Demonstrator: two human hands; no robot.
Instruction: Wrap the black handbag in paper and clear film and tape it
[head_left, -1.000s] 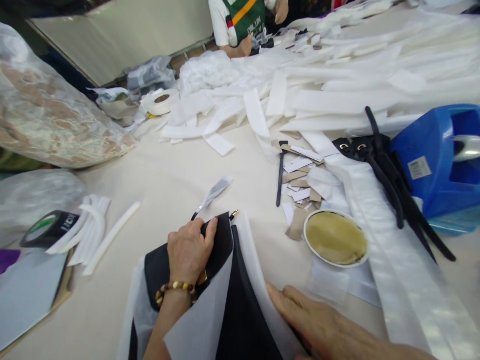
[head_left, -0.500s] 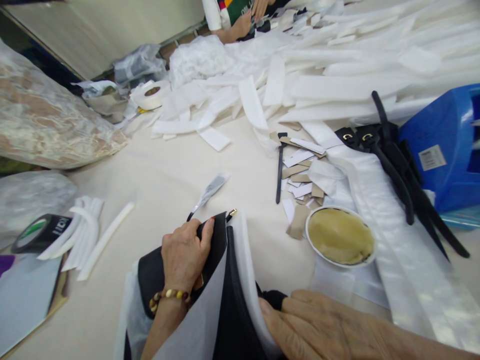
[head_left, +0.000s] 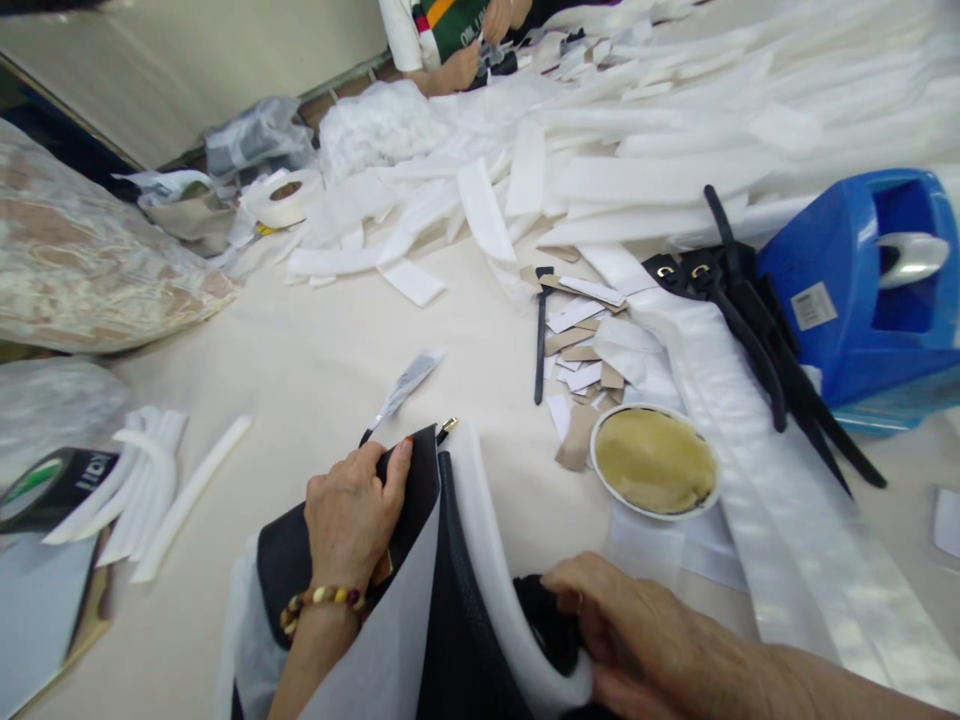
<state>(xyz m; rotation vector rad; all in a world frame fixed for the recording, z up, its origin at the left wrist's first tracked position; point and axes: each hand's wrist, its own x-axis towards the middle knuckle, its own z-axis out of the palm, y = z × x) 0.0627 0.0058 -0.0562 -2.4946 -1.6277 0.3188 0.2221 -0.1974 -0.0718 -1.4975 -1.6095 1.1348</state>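
Observation:
A black leather bag (head_left: 469,630) stands at the bottom of the view, with a sheet of white tissue (head_left: 375,645) along its side. My left hand (head_left: 349,515) is closed over the upper edge of its black flap, thumb on top. A gold-coloured metal end (head_left: 448,428) pokes out at the corner. Along the bag's right side runs a white foam strip (head_left: 480,530), curving towards my right hand (head_left: 637,620). That hand is bent around the strip's lower end, its fingertips beside a dark bundle (head_left: 541,615); some fingers are hidden.
To the right lie an oval dish of yellowish paste (head_left: 656,460), card scraps (head_left: 581,350), black straps (head_left: 750,320) and a blue tape dispenser (head_left: 840,270). Foam tubes (head_left: 150,480) and a black tape roll (head_left: 56,488) lie left. Another person's hands (head_left: 480,50) work at the back.
My right hand has gone from lying flat against the foam strip to curled fingers, and the strip's lower end now bends outwards. The left hand keeps its hold. The view has shifted slightly right.

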